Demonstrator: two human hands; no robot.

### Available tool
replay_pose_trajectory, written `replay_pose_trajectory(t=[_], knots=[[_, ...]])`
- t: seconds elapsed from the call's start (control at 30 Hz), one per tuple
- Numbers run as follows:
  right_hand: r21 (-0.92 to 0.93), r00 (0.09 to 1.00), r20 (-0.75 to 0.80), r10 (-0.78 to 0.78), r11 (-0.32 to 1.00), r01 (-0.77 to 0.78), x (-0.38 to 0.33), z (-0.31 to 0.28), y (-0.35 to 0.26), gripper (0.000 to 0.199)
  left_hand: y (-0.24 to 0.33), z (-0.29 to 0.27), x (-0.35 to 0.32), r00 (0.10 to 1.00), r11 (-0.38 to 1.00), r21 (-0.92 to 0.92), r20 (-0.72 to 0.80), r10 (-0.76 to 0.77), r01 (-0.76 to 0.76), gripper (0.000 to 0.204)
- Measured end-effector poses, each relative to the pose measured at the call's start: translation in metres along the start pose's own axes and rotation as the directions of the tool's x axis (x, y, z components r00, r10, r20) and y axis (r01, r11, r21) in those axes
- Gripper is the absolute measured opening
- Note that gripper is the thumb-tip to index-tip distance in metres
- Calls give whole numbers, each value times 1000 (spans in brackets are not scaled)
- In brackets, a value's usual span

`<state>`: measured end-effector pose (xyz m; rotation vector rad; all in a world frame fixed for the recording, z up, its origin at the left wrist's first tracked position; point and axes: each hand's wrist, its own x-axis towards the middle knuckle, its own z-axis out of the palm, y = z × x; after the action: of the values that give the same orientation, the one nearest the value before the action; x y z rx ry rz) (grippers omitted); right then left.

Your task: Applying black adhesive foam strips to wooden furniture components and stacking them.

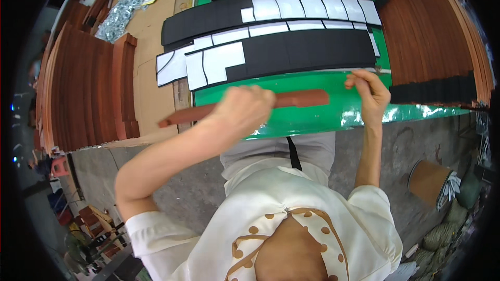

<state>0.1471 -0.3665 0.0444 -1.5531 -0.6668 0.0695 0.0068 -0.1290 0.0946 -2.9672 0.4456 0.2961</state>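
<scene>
My left hand (245, 110) is closed around a long reddish-brown wooden strip (302, 98), holding it level just above the green tabletop (312, 117). My right hand (371, 92) is at the right end of the black strips (291, 52), its fingers pinched on a thin edge or backing by the nearest strip; what it grips is too small to tell. Some black strips have white patches (219, 62) where backing shows.
Stacks of brown wooden strips stand at the left (83, 88) and right (432, 36). Cardboard (151, 73) lies left of the green table. A bag of metal parts (122, 5) sits at the back left. A cardboard drum (429, 179) stands on the floor at right.
</scene>
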Motion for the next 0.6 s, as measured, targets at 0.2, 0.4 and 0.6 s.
replay_pose_trajectory(t=[0.2,0.4,0.6], knots=[[67,988,-55,-144,987,147,8,-11,-10,15,54,37,89,990,994,-50,103,101,-96,10],[-40,990,93,-109,993,113,31,10,-23,15,40,52,118,992,989,-106,-89,95,-104,12],[-176,903,417,-107,965,196,94,64,-24,15,11,44,88,936,980,-184,-352,5,-75,33]])
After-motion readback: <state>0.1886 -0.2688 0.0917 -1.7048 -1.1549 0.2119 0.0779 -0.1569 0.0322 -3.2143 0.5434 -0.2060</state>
